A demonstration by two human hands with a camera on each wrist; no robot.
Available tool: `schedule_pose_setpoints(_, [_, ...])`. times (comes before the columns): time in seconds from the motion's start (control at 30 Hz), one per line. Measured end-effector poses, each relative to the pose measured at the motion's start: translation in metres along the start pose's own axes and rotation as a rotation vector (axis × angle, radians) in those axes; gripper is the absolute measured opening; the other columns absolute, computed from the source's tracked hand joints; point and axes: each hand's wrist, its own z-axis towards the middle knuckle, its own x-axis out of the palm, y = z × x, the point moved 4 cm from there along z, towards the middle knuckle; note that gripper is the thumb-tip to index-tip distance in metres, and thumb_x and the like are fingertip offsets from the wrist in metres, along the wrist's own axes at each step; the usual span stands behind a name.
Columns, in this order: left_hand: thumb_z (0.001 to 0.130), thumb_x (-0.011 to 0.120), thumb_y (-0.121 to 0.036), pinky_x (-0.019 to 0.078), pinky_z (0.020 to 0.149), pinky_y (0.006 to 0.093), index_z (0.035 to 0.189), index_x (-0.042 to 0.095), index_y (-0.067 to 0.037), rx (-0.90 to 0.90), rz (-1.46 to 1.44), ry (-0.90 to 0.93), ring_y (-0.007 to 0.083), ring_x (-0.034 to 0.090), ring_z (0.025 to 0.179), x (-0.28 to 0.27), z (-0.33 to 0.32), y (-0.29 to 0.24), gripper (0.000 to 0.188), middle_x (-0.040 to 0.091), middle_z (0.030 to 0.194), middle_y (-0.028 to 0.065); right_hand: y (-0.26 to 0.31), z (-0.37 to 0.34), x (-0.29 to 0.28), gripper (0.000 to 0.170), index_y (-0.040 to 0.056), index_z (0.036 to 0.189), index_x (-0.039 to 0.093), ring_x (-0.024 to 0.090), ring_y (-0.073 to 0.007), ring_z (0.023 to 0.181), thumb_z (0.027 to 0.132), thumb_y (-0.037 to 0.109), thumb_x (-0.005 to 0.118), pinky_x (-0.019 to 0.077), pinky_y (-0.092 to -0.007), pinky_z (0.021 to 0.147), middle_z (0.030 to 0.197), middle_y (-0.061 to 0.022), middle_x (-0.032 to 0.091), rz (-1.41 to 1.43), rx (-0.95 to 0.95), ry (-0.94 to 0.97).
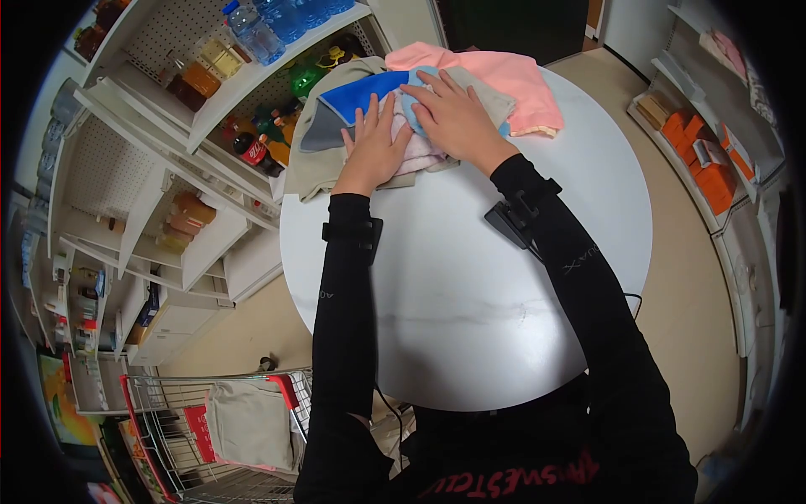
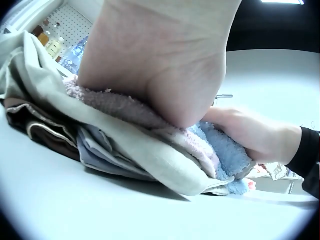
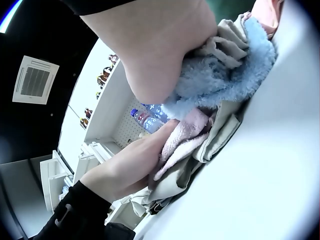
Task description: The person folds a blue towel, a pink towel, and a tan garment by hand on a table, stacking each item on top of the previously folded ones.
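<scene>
A heap of cloths lies at the far side of the round white table (image 1: 470, 336). My left hand (image 1: 375, 151) presses down on the heap with fingers spread, over a fuzzy pale pink towel (image 2: 200, 150). Beside it, my right hand (image 1: 460, 122) rests with spread fingers on a fuzzy light blue towel (image 3: 250, 70). A blue and grey cloth (image 1: 357, 99) sits just beyond the left fingertips. Khaki fabric (image 1: 312, 175) spreads out under the heap on the left. Behind the right hand lies a salmon pink garment (image 1: 516, 80).
Shelves with drink bottles (image 1: 256, 34) stand to the left, near the table's edge. A shopping cart (image 1: 168, 420) holding a folded beige cloth (image 1: 249, 424) is at lower left. Along the right wall, a shelf carries orange packages (image 1: 703, 160).
</scene>
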Motion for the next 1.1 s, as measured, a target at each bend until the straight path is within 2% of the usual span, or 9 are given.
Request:
schedule_pose_setpoints(0.6, [0.107,0.048,-0.053,0.0042,0.126,0.0704,0.171,0.024,-0.024,-0.010,0.002,0.025,0.0466,0.011,0.163,-0.0005,-0.0021,0.0017,0.075,0.012,0.179,0.0149,0.0068,-0.0040,0.0000,0.048,0.0272,0.155,0.053,0.030,-0.0402,0.158,0.110,0.039,0.046,0.0261,-0.0698,0.123,0.169,-0.0089,0.039,-0.045,-0.010,0.020])
schedule_pose_setpoints(1.1, [0.106,0.051,-0.051,0.0031,0.126,0.0703,0.171,0.024,-0.027,-0.007,-0.025,0.029,0.0450,0.010,0.163,-0.0009,-0.0023,0.0005,0.075,0.012,0.179,0.0141,0.0078,-0.0057,-0.0019,0.049,0.0276,0.156,0.052,0.030,-0.0399,0.158,0.109,0.038,0.048,0.0261,-0.0708,0.123,0.169,-0.0094,0.039,-0.055,-0.023,0.009])
